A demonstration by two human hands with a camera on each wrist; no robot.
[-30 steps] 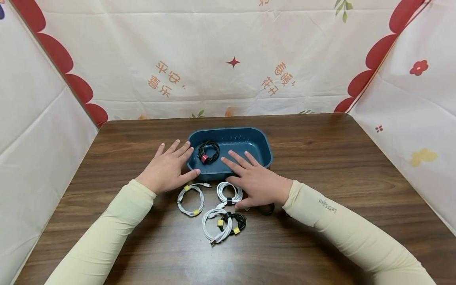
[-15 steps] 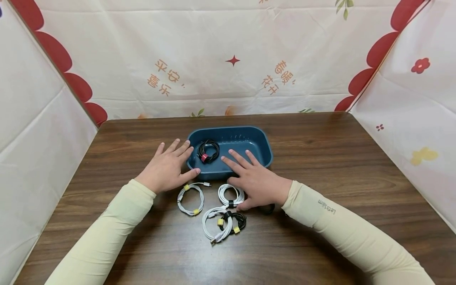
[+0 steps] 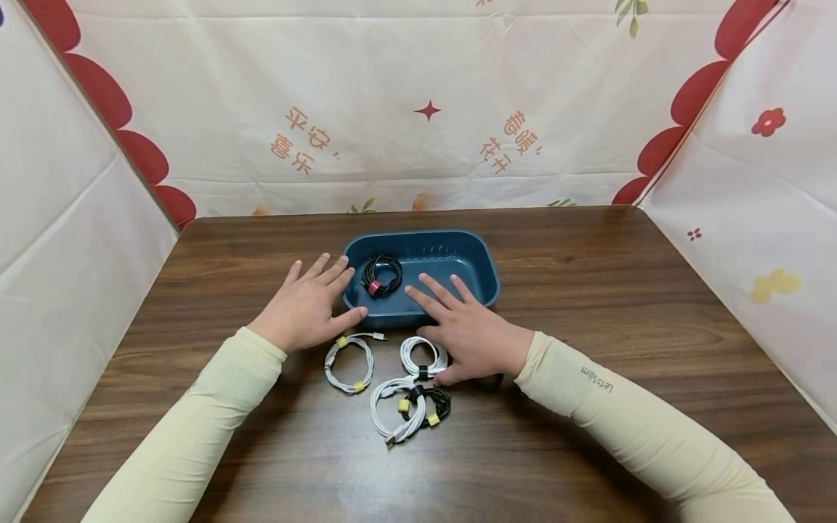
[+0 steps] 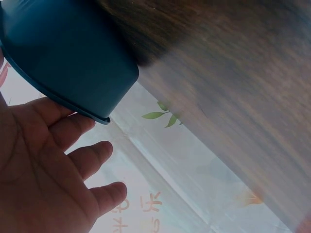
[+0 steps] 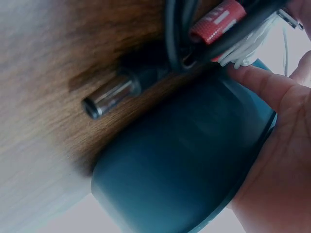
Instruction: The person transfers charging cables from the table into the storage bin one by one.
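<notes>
My left hand [image 3: 310, 305] lies with fingers spread at the left end of a blue plastic basin [image 3: 418, 319], fingertips right at its rim, as the left wrist view also shows. Over the basin's front right edge stretches my right hand [image 3: 474, 334], fingers straight, thumb at a white coiled cable [image 3: 418, 352] with a black tie. Inside the basin sits a black coiled cable [image 3: 394, 280] with a red tie. Partly hidden under the right hand is another black cable [image 5: 172, 39] with a red tie [image 5: 218, 22] and a metal barrel plug [image 5: 108, 99].
Left of centre lies a white coiled cable [image 3: 328, 369] with yellow ties. Nearer the front, a white coil [image 3: 375, 415] overlaps a black coil [image 3: 447, 407] with yellow ties. Printed cloth [image 3: 425, 58] walls the wooden table [image 3: 575, 269] at the back and sides.
The white coil by the right thumb has shifted slightly to the right since the earliest frame. Both hands have stayed almost in place.
</notes>
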